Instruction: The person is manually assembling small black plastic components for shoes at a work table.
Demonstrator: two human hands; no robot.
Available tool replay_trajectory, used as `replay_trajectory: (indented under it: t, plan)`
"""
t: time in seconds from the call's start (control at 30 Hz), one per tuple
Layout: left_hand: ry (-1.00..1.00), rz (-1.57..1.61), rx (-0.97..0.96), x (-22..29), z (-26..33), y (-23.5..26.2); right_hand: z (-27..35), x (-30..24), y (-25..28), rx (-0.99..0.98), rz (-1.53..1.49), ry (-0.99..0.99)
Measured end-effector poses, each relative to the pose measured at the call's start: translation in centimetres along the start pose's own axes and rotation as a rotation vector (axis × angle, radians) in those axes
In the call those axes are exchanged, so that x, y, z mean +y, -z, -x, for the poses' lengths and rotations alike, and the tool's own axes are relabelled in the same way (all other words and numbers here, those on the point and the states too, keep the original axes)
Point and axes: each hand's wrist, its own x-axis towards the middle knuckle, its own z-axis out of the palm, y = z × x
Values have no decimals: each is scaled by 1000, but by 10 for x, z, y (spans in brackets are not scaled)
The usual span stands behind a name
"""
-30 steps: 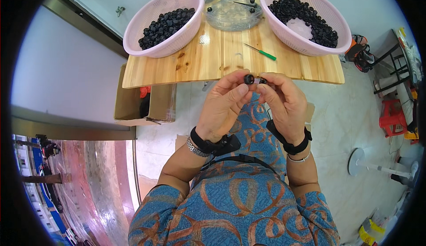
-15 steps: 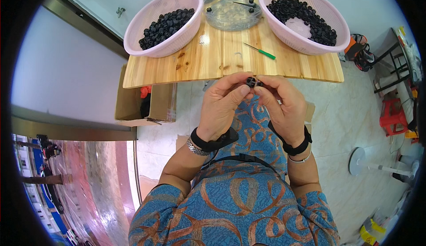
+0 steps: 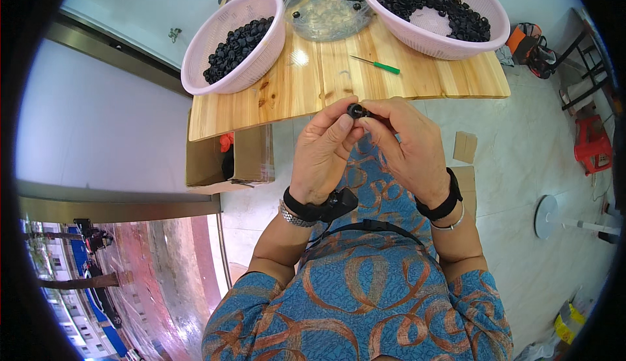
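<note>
A small round black plastic part (image 3: 356, 111) is pinched in the fingertips in front of the table's near edge. Its face is turned up, showing a dark ring with pale ribs or slots inside. My left hand (image 3: 326, 149) grips it from the left between thumb and fingers. My right hand (image 3: 407, 143) closes on its right side, thumb and forefinger against it. Whether a second piece sits between the right fingertips cannot be made out. Beyond my hands a thin screwdriver with a green handle (image 3: 387, 68) lies on the wooden table (image 3: 306, 87).
Two pink plastic baskets, left (image 3: 277, 42) and right (image 3: 502, 25), hold many black parts. Between them lies a clear plastic bag (image 3: 329, 25), with loose black pieces and a dark thin tool on it. Below the table's left side stands a cardboard box (image 3: 254, 156).
My view has shifted and tilted a little. Both hands have turned the black part, so its ribbed hollow face now shows instead of a cross-marked one. They still grip it.
</note>
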Motion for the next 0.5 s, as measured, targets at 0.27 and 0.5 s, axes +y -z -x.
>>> replay_trajectory:
  t: [0.27, 0.5]
  plan:
    - [-61, -131, -1, -5, 1, -4, 3, 3, 5, -6, 48, 30]
    - [-181, -374, 15, -8, 5, -6, 5, 1, 11, -28, 74, 63]
